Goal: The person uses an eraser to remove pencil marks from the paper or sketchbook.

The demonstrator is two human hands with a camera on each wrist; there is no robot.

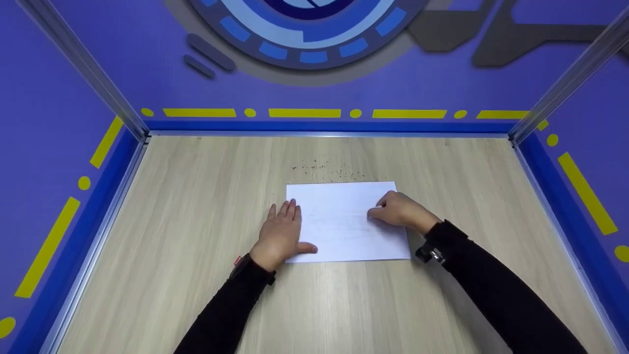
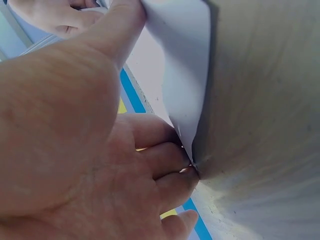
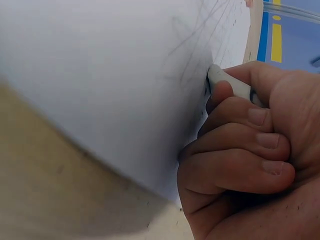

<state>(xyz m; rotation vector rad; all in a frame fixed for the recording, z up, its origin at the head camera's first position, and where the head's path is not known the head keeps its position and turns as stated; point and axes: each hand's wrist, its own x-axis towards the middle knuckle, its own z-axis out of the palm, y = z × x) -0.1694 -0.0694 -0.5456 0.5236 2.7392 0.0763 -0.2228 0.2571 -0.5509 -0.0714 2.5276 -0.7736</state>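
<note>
Pinching a small pale eraser (image 3: 232, 84) in the right hand (image 1: 400, 211), down at a sheet of white paper (image 1: 344, 241).

Grasping the eraser between thumb and forefinger above the right part of the sheet, with the other fingers of that hand curled in toward the palm. Resting the left hand (image 1: 280, 236) along the paper's left edge, released, with fingers straight and with the thumb stretched out over the near left part of the sheet. Facing faint grey lines (image 3: 192, 42) on the paper near the eraser's tip, and a loose scatter of dark crumbs (image 1: 340, 172) on the wooden table (image 1: 196, 236), just beyond the sheet's far edge. Wearing black sleeves (image 1: 216, 314) on both arms.
</note>
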